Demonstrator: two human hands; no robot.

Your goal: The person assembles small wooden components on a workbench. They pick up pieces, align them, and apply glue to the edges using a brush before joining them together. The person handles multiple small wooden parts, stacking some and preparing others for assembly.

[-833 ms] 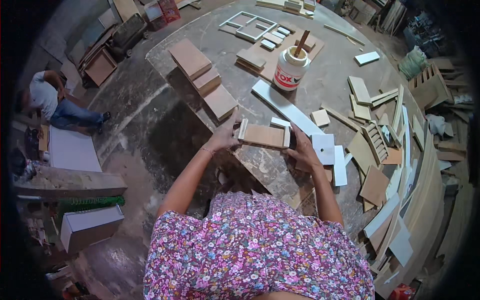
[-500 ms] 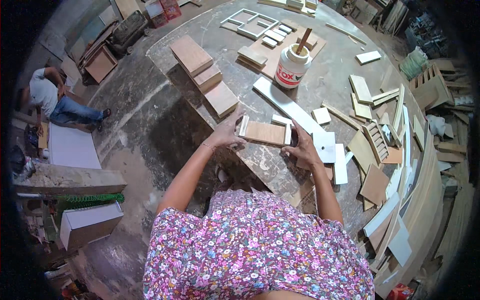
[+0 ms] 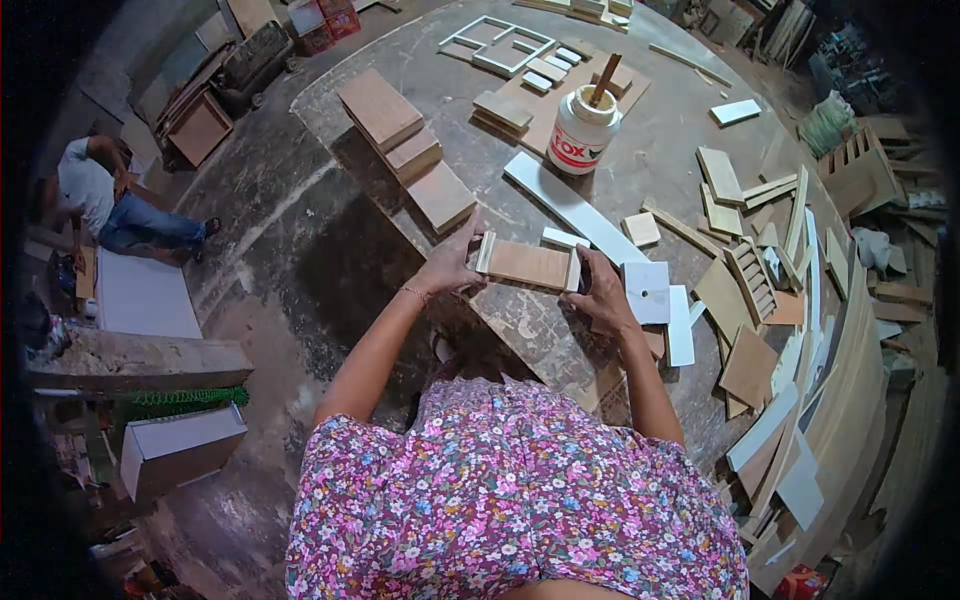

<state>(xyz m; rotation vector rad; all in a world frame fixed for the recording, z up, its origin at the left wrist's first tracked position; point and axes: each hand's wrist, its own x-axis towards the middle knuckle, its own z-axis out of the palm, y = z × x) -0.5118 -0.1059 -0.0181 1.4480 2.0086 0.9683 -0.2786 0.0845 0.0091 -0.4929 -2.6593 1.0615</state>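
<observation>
A small wooden assembly (image 3: 528, 265) lies at the near edge of the workbench, a flat tan board with a pale upright strip across each short end. My left hand (image 3: 450, 265) is closed on its left end strip, thumb toward me. At the opposite end my right hand (image 3: 603, 298) presses the other strip between thumb and fingers. Just beyond the assembly, close to my right fingers, is a small white block (image 3: 565, 238). Left of it, near my left fingertips, a row of wooden blocks (image 3: 442, 198) runs along the bench edge.
Farther back stands a white glue jar (image 3: 582, 130) with a stick in it, beside a long white strip (image 3: 575, 205). Wood offcuts (image 3: 750, 280) crowd the right side. A white frame (image 3: 497, 45) lies at the back. Another person (image 3: 110, 195) sits at the far left.
</observation>
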